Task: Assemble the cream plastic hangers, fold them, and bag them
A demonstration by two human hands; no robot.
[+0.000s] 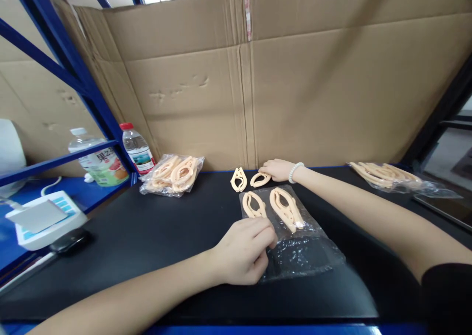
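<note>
A clear plastic bag (306,258) lies flat on the black table, with two beige folding hangers (293,211) side by side at its far end. My left hand (243,251) is closed at the bag's left edge, over the lower end of the left hanger; its fingertips are partly hidden. Farther back, my right hand (279,170), with a beaded bracelet at the wrist, has its fingers on a loose folding hanger (255,182) and covers that hanger's right end. Just left of it, another loose folding hanger (242,174) rests on the table.
At the back left is a bag of several hangers (182,172), beside a red-capped water bottle (138,150). More bagged hangers (383,173) lie at the right. A white device (51,219) and a larger bottle (105,165) stand far left. Cardboard (191,99) walls the back.
</note>
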